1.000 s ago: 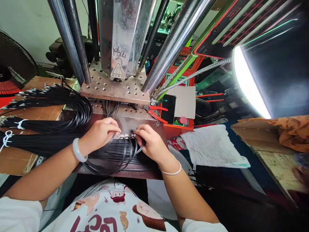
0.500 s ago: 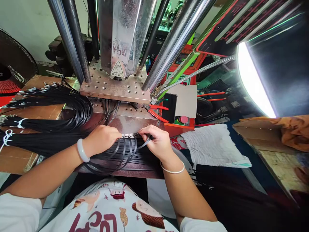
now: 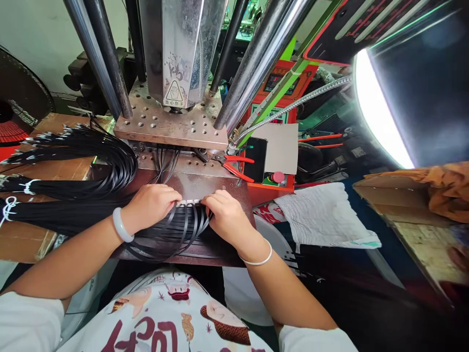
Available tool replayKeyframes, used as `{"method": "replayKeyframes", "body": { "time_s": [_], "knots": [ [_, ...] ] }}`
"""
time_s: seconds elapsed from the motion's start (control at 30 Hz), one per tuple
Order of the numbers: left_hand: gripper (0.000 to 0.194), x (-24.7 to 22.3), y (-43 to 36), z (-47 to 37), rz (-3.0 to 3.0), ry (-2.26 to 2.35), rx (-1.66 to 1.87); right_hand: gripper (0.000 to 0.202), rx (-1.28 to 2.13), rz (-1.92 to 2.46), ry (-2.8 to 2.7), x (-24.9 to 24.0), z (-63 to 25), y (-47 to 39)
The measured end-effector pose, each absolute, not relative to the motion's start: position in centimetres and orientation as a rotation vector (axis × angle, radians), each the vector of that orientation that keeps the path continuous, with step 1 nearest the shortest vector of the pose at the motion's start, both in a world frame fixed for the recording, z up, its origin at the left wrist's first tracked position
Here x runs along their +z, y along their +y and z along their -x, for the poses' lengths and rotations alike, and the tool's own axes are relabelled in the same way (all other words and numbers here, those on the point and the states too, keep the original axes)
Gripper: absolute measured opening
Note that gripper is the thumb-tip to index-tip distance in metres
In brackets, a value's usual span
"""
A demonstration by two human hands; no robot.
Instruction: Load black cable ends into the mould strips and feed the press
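A narrow silvery metal strip (image 3: 190, 201) lies across the near edge of the press bed, with several flat black cables (image 3: 186, 222) attached along it and looping down toward me. My left hand (image 3: 152, 208) is closed at the strip's left end, thumb and forefinger pinching it. At the right end my right hand (image 3: 227, 216) is closed, back of the hand up, with the rightmost cables at its fingertips. Its fingers hide that end of the strip. Beneath the loops, more black cables lie side by side.
Above the bed stands a press with a thick metal plate (image 3: 172, 129) and a hand-warning label (image 3: 174, 94). Red-handled pliers (image 3: 238, 168) and a phone (image 3: 256, 159) lie to the right, near a red button (image 3: 277, 177). Bundled black cables (image 3: 73, 190) rest on cardboard at left. A lamp (image 3: 383, 110) glows at right.
My right hand has shifted left along the strip and rolled palm down. The cable that stuck out from its fingers is now gathered with the others. My left hand keeps its pinch.
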State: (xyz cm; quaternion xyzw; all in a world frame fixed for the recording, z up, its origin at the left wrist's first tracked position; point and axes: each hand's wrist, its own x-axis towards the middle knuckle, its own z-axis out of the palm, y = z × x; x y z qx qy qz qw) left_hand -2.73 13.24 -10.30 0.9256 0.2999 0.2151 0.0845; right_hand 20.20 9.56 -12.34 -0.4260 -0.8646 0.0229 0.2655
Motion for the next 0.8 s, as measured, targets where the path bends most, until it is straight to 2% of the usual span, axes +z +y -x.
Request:
{"method": "replayKeyframes", "body": {
  "time_s": [0.13, 0.27, 0.33, 0.43, 0.5, 0.57, 0.7, 0.8],
  "knots": [
    [0.024, -10.1, 12.2, 2.4, -2.967, 0.86, 0.566, 0.023, 0.363, 1.185, -2.318, -10.3, -22.1, 9.6],
    [0.026, -10.8, 12.2, 2.6, -2.987, 0.805, 0.614, 0.011, 0.54, 0.984, -2.355, -8.6, -25.0, 9.4],
    [0.028, -11.0, 12.6, 2.7, -2.928, 0.79, 0.643, 0.01, 0.405, 0.972, -2.373, -8.9, -25.8, 9.2],
    [0.023, -10.3, 13.3, 3.1, -2.823, 0.768, 0.57, 0.021, -0.01, 1.292, -2.388, -10.5, -25.7, 8.8],
    [0.027, -9.0, 13.7, 3.9, -2.765, 0.769, 0.581, 0.028, -0.093, 1.443, -2.313, -11.5, -25.1, 8.7],
    [0.034, -7.7, 14.1, 5.4, -2.717, 0.88, 0.752, 0.03, 0.043, 1.383, -2.203, -12.2, -24.4, 8.7],
    [0.025, -6.9, 15.6, 9.7, -2.395, 1.316, 1.337, 0.022, 0.39, 1.22, -1.91, -12.9, -23.5, 9.5],
    [0.022, -7.9, 16.9, 12.0, -2.029, 1.437, 1.627, 0.021, 0.431, 1.148, -1.89, -13.3, -23.3, 10.0]
  ]
}}
